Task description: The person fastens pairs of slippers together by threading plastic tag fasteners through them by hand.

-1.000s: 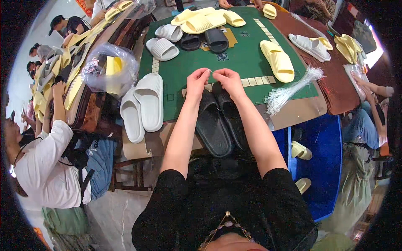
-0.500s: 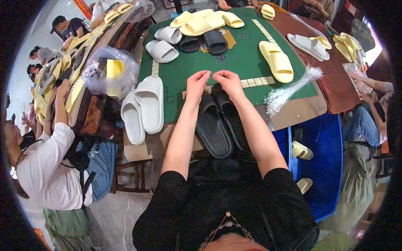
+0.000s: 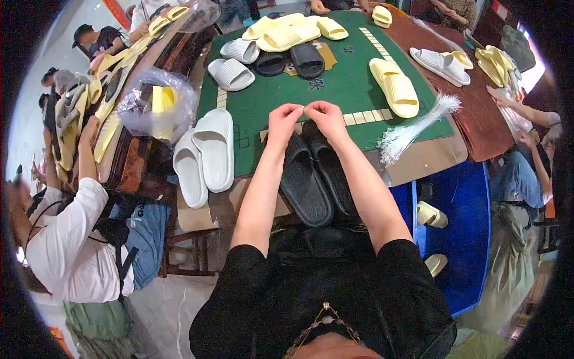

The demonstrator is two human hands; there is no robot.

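Above the near edge of the green table mat (image 3: pixel 353 78), my left hand (image 3: pixel 282 122) and my right hand (image 3: pixel 326 119) meet with fingertips pinched together. Whatever lies between them is too small to make out. Below my hands and between my forearms lies a pair of black slippers (image 3: pixel 306 194), soles pointing toward me. To the left rests a pair of white slippers (image 3: pixel 214 146). On the right is a bundle of thin clear plastic ties (image 3: pixel 418 127), with a yellow slipper pair (image 3: pixel 394 90) just beyond it.
Across the mat lie yellow slippers (image 3: pixel 287 36), grey slippers (image 3: pixel 232 75) and black slippers (image 3: pixel 308 60). A clear plastic bag (image 3: pixel 134 110) sits at the left. A blue bin (image 3: pixel 457 239) holding slippers stands lower right. Co-workers sit on both sides, including one in a white shirt (image 3: pixel 72 245).
My hands stay almost in place, fingertips still meeting. At the left and right edges, co-workers' arms have shifted slightly.
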